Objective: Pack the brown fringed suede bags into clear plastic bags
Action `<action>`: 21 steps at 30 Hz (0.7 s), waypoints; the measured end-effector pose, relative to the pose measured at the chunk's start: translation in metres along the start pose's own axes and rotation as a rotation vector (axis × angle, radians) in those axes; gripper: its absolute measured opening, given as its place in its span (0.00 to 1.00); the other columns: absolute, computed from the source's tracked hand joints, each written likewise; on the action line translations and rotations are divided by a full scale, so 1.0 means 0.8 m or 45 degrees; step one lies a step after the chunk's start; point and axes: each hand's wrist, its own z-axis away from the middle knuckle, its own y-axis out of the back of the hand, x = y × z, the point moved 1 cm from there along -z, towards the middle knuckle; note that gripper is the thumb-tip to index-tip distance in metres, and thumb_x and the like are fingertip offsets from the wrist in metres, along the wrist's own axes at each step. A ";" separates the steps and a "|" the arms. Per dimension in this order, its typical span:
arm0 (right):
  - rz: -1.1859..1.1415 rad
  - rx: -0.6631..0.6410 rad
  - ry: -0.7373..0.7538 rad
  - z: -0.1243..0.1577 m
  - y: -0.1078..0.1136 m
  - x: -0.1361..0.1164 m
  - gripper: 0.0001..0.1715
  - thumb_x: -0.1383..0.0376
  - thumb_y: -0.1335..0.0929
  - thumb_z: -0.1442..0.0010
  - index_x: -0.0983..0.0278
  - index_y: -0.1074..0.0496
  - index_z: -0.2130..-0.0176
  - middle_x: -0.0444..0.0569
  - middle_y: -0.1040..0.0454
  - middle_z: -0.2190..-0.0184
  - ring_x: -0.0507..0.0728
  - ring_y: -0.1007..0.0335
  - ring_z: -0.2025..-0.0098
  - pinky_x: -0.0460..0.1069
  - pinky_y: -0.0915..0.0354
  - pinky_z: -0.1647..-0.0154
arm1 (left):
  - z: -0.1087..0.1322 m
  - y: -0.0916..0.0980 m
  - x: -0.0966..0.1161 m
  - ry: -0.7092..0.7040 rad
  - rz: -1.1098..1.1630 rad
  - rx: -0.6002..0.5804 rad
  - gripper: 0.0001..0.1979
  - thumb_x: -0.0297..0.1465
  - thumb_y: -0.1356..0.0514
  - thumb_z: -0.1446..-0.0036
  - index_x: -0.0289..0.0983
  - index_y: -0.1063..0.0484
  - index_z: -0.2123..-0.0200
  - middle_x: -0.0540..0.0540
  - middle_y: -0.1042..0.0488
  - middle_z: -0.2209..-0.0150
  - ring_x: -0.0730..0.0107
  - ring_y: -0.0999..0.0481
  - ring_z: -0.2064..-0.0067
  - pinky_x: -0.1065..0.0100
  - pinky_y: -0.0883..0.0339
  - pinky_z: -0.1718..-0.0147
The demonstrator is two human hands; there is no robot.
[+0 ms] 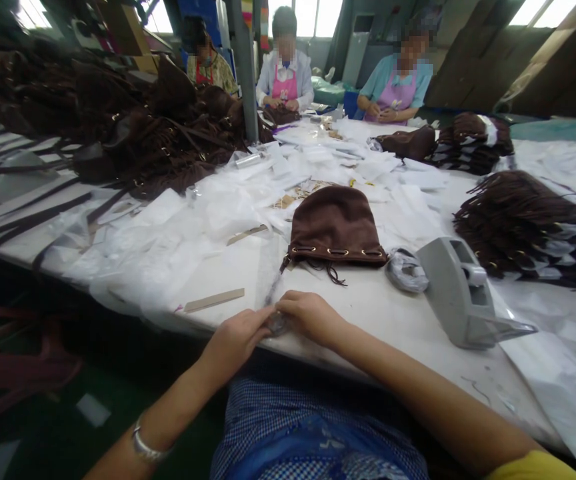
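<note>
Close together, the left hand (233,337) and right hand (313,317) pinch clear plastic (279,325) on the near side of the brown bag (335,223) lying on the surface (368,300), where light, even pressure should avoid creasing.

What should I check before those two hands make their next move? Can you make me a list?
1. Left hand and right hand close together at the near edge of the table: ok.
2. Firm grip on the clear plastic between them: cannot tell, much of it is hidden.
3. Brown bag lying on the table beyond the hands: ok, its ringed edge faces the person.
4. Tape dispenser near the right arm: ok, it stands to the right of the bag.
5. Tabletop tidy: not ok, loose plastic is heaped left of the bag.
</note>
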 end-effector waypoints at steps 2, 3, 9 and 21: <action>-0.058 -0.018 -0.019 0.002 0.006 -0.002 0.13 0.76 0.33 0.42 0.64 0.22 0.60 0.49 0.24 0.65 0.54 0.29 0.65 0.45 0.38 0.64 | -0.001 0.002 0.004 0.056 -0.016 -0.017 0.17 0.28 0.42 0.37 0.39 0.31 0.45 0.44 0.21 0.58 0.63 0.21 0.58 0.64 0.28 0.56; -0.090 -0.015 -0.039 0.004 0.009 -0.004 0.15 0.76 0.34 0.42 0.64 0.23 0.58 0.50 0.23 0.63 0.54 0.28 0.64 0.45 0.37 0.62 | -0.003 0.003 0.006 0.085 -0.025 -0.030 0.17 0.28 0.42 0.38 0.39 0.31 0.45 0.44 0.21 0.58 0.63 0.21 0.58 0.64 0.28 0.56; -0.165 0.139 -0.263 0.022 0.017 -0.022 0.13 0.62 0.33 0.35 0.63 0.24 0.53 0.51 0.21 0.62 0.56 0.26 0.62 0.48 0.36 0.59 | -0.010 0.004 0.012 0.219 -0.137 -0.071 0.14 0.30 0.41 0.38 0.38 0.29 0.49 0.43 0.21 0.59 0.59 0.21 0.58 0.61 0.28 0.57; -0.284 0.091 -0.065 0.004 0.016 -0.004 0.06 0.69 0.30 0.39 0.65 0.20 0.64 0.49 0.21 0.67 0.53 0.27 0.66 0.44 0.37 0.63 | 0.006 0.005 0.012 0.423 0.220 0.316 0.13 0.38 0.43 0.37 0.39 0.27 0.53 0.44 0.21 0.56 0.64 0.20 0.60 0.66 0.26 0.61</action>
